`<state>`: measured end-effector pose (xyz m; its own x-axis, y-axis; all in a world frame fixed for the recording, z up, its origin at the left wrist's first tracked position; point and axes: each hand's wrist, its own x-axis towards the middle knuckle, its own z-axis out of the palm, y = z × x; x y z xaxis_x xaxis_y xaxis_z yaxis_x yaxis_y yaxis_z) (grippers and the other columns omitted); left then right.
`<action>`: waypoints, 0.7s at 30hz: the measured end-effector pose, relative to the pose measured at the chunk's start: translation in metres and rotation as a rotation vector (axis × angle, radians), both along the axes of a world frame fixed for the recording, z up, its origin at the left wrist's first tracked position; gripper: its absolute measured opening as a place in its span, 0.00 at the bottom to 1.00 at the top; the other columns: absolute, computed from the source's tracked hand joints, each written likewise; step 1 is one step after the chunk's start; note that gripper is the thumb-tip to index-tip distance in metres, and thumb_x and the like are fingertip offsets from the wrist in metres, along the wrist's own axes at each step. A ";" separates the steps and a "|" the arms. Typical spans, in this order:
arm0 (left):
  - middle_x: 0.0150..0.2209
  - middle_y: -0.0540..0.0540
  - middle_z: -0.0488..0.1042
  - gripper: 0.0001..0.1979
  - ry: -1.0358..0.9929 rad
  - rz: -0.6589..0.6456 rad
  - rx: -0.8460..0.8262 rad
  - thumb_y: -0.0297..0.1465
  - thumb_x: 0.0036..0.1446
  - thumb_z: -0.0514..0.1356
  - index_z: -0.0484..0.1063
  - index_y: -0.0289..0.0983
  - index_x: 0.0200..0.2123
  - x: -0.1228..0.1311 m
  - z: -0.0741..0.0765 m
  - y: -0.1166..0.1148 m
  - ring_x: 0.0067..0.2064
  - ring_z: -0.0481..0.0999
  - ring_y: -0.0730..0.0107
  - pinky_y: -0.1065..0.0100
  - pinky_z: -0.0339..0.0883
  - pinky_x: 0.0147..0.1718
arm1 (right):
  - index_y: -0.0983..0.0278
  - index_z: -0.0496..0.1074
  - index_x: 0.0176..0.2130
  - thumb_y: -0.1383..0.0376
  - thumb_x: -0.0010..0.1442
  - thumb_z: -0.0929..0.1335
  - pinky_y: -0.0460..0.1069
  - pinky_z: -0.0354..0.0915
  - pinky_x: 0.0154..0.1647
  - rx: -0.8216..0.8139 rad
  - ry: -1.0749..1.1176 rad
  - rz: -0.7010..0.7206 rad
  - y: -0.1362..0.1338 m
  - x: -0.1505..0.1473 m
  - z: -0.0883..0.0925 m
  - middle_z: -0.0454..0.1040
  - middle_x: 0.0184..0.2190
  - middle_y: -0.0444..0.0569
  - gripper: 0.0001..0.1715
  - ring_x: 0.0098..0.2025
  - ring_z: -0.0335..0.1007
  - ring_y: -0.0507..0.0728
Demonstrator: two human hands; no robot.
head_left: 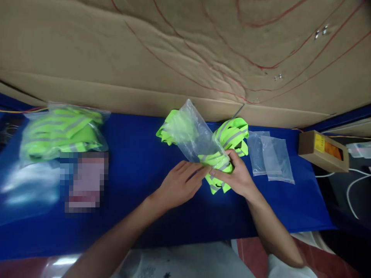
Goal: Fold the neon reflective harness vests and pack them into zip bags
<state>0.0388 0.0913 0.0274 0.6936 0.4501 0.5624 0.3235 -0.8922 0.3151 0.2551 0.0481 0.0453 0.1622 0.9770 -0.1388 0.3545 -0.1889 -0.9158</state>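
Note:
A bundle of neon yellow-green reflective straps (218, 185) with grey stripes is partly inside a clear plastic bag (199, 131), and its loose ends hang below the bag's mouth. My right hand (239, 175) is closed around the bundle and the bag's edge from the right, thumb in front. At the left side of the same opening, my left hand (182, 181) pinches the bag's edge with its fingertips, whose exact grip is partly hidden. Behind the bag lie two more bundles, a left one (166, 133) partly seen through the plastic and a right one (236, 133).
Two flat clear bags (278, 158) lie on the blue table cover (130, 154). A cardboard box (321, 150) stands at the right end. Leftward are a large filled bag of reflective straps (63, 131) and a blurred-out item (88, 179). A cardboard wall (116, 58) rises behind.

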 end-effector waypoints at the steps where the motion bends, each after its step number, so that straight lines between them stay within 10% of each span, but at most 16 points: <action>1: 0.46 0.41 0.80 0.17 -0.026 -0.012 -0.037 0.21 0.65 0.57 0.69 0.35 0.57 -0.001 -0.002 -0.001 0.44 0.80 0.63 0.62 0.73 0.42 | 0.60 0.69 0.43 0.51 0.47 0.81 0.49 0.67 0.40 0.003 -0.015 -0.007 0.000 0.000 -0.002 0.74 0.36 0.42 0.31 0.37 0.70 0.55; 8: 0.46 0.46 0.72 0.19 -0.778 0.249 -0.821 0.42 0.61 0.69 0.68 0.42 0.49 0.006 -0.007 -0.004 0.47 0.76 0.68 0.65 0.74 0.47 | 0.59 0.71 0.53 0.42 0.46 0.80 0.54 0.74 0.47 0.011 0.286 -0.036 -0.006 -0.001 -0.012 0.79 0.46 0.49 0.42 0.47 0.77 0.63; 13: 0.58 0.37 0.75 0.38 -0.796 -0.101 -1.491 0.60 0.59 0.61 0.65 0.44 0.63 0.012 -0.006 -0.007 0.57 0.78 0.54 0.55 0.77 0.52 | 0.58 0.68 0.54 0.46 0.44 0.82 0.55 0.74 0.51 0.051 0.275 -0.034 -0.008 -0.016 -0.011 0.79 0.48 0.49 0.45 0.50 0.78 0.62; 21: 0.54 0.41 0.80 0.21 -0.691 0.118 -1.296 0.39 0.61 0.68 0.75 0.38 0.55 0.008 0.006 -0.007 0.56 0.80 0.56 0.54 0.74 0.59 | 0.61 0.72 0.45 0.44 0.45 0.79 0.54 0.76 0.42 -0.121 0.249 -0.086 -0.008 -0.037 -0.006 0.82 0.40 0.50 0.36 0.41 0.79 0.62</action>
<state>0.0466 0.0844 0.0333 0.3852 0.9200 -0.0721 -0.1707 0.1478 0.9742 0.2181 0.0399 0.0396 0.1900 0.9349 -0.2997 0.0995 -0.3220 -0.9415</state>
